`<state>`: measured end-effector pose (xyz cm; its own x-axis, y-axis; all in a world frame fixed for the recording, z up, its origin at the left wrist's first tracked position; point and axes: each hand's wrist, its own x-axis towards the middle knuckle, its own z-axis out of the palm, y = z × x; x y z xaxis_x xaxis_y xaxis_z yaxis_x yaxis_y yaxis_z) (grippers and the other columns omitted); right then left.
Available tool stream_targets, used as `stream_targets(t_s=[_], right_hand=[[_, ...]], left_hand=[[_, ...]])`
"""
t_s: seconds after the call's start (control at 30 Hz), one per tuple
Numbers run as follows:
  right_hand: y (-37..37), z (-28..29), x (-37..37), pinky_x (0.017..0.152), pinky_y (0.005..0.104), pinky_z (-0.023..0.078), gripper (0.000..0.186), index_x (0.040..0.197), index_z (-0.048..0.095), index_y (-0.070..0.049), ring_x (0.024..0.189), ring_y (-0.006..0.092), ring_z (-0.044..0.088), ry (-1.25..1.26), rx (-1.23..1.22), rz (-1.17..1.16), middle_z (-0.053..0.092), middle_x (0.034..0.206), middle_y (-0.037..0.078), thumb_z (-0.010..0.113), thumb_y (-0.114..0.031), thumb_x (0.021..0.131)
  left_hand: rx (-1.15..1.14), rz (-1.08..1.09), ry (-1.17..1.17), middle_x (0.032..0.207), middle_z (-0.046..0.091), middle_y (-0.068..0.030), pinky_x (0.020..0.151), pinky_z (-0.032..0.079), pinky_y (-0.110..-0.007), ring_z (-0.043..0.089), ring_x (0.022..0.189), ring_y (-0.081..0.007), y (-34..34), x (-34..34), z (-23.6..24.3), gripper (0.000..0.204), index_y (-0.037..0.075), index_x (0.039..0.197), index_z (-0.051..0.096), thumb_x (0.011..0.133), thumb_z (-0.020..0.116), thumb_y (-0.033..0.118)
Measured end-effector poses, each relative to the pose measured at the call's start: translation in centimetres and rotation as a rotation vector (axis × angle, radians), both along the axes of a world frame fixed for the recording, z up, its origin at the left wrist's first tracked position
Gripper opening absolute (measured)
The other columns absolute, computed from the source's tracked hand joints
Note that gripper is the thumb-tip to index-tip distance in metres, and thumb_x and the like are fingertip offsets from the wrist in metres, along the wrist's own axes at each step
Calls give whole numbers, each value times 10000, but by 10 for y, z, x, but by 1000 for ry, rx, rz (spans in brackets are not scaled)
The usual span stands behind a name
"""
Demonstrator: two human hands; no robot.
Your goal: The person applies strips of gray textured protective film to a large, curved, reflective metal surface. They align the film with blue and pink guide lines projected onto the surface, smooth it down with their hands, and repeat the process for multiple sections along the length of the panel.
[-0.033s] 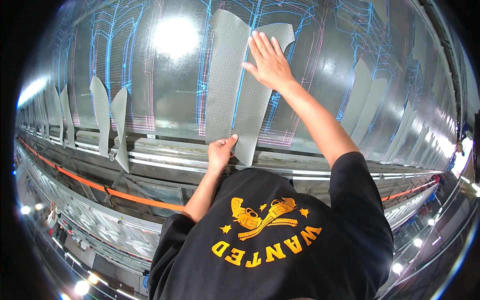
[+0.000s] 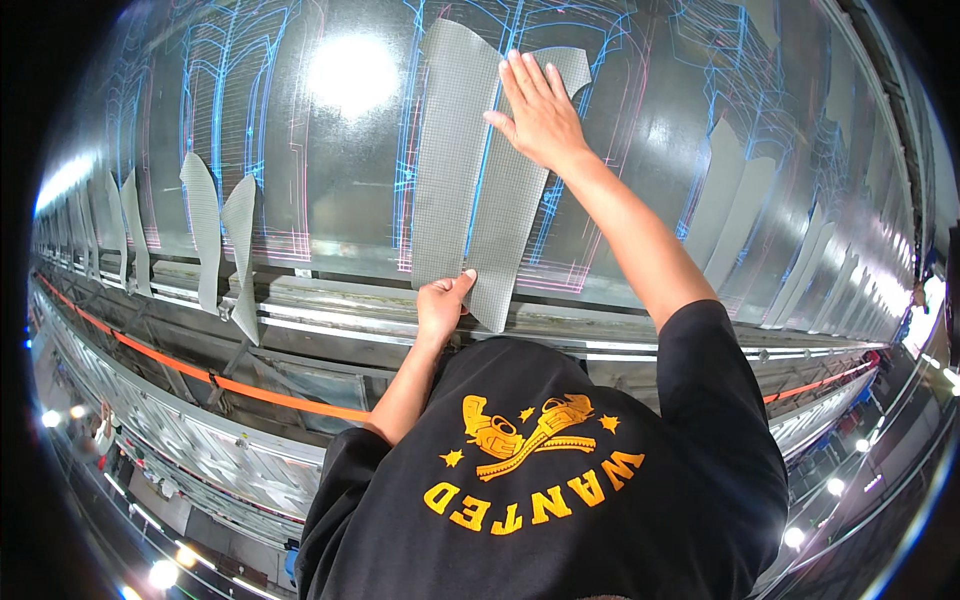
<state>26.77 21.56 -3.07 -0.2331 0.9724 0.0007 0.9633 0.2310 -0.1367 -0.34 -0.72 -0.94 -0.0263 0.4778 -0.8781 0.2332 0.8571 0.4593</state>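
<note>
Two long grey checked fabric pieces lie side by side on the dark table, a left piece [image 2: 445,150] and a right piece [image 2: 503,220], with a narrow gap showing blue lines between them. My right hand [image 2: 545,118] rests flat on the upper part of the right piece, fingers stretched out and pointing away from me. At the near edge, my left hand [image 2: 440,305] is closed, its thumb on the lower left edge of the right piece. Its other fingers are mostly hidden. The right piece's lower tip hangs over the table's edge.
Blue and pink pattern lines cover the dark table [image 2: 350,180]. Other grey pieces [image 2: 203,230] lie further left, and more pieces [image 2: 740,220] lie to the right. A metal rail [image 2: 330,310] runs along the near edge. Below it stretches an orange band [image 2: 280,397].
My right hand has slid slightly farther away from me over the right fabric piece. My left hand has stayed in place.
</note>
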Motion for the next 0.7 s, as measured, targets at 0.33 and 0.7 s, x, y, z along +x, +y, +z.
stream_targets(t_s=[0.33, 0.7], right_hand=[[0, -8, 5, 1327, 481, 124, 839, 1648, 261, -8, 1624, 301, 153, 32, 22, 57, 213, 1737, 169, 367, -616, 1080], [-142, 20, -45, 1316, 540, 106, 838, 1633, 314, -21, 1616, 352, 157, 58, -208, 220, 229, 1728, 194, 400, -622, 1055]], left_hand=[[3, -44, 31, 682, 680, -12, 557, 529, -281, 596, 599, -75, 8, 4, 14, 454, -24, 839, 785, 968, 768, 411], [99, -185, 113, 661, 701, -81, 577, 546, -334, 669, 592, -119, -6, -2, 11, 464, -15, 809, 773, 961, 762, 423]])
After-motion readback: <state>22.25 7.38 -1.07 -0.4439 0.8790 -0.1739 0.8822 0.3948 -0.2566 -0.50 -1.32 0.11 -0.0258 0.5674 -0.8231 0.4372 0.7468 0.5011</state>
